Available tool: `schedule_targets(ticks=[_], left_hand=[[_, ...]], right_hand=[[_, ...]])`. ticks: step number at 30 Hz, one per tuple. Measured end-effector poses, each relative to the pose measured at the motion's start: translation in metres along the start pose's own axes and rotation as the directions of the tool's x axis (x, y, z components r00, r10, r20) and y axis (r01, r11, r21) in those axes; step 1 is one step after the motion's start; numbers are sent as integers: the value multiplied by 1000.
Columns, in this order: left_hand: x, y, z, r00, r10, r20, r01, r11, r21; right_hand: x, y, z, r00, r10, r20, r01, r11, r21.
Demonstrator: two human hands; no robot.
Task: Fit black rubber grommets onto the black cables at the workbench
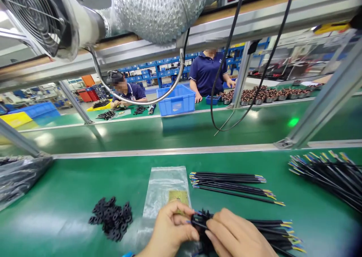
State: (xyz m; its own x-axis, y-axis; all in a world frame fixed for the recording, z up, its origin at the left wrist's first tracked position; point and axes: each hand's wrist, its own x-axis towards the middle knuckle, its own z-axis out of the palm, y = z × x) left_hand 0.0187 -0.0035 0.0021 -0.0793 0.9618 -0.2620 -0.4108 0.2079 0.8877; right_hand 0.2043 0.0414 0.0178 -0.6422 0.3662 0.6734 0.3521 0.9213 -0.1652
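Note:
My left hand (171, 228) is closed, thumb and fingers pinching the end of a black cable (200, 224) where a small black ring-like piece and bits of blue and red wire show. My right hand (236, 232) is closed around the same cable from the right, its fingers bent over it; part of the cable is hidden beneath them. Below and behind the hands lies a bunch of black cables (278, 233) with coloured wire ends. Small black rubber-like pieces (111, 217) are heaped to the left. A clear plastic bag (161, 185) with a yellowish card (178, 197) lies just beyond my left hand.
More black cables (232, 181) lie in a row behind my right hand, and a large bundle (330, 178) is at far right. A black plastic bag (22, 178) sits at left. A metal rail (169, 150) edges the bench. Two people work beyond, near a blue bin (177, 101).

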Motion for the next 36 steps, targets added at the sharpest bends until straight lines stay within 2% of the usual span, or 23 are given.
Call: schedule_targets(ticks=[4, 7, 9, 11, 14, 18, 21, 24, 30, 34, 36], left_hand=[[0, 0, -7, 996, -62, 57, 61, 998, 25], [-3, 5, -8, 994, -50, 101, 44, 997, 66], [-4, 9, -8, 993, 47, 105, -64, 984, 164], [-5, 11, -8, 973, 190, 127, -221, 925, 310], [-7, 13, -9, 910, 354, 218, -416, 779, 469], [-9, 11, -9, 833, 448, 324, -553, 652, 519], [-8, 8, -6, 823, 458, 335, -566, 626, 536], [-7, 6, -3, 821, 467, 329, -571, 644, 509], [-9, 6, 1, 786, 515, 342, -619, 643, 452], [-10, 4, 5, 784, 514, 349, -619, 605, 501], [-9, 3, 7, 801, 495, 337, -595, 597, 538]], right_hand=[[4, 1, -5, 998, -36, -54, 31, 996, -87], [3, 0, -7, 998, -59, -11, 58, 994, -89], [2, -2, -7, 998, -51, 41, 53, 997, -51], [1, -3, -7, 994, -12, 104, 12, 1000, 1], [0, -5, -5, 984, 45, 171, -56, 997, 61], [-1, -10, -4, 978, 64, 198, -83, 992, 89], [-2, -16, -4, 976, 80, 203, -99, 992, 83], [-2, -20, -5, 978, 99, 185, -115, 990, 77], [-4, -20, -3, 970, 133, 202, -160, 979, 127], [-5, -19, 2, 965, 163, 205, -192, 973, 127], [-5, -17, 3, 955, 187, 229, -221, 966, 135]])
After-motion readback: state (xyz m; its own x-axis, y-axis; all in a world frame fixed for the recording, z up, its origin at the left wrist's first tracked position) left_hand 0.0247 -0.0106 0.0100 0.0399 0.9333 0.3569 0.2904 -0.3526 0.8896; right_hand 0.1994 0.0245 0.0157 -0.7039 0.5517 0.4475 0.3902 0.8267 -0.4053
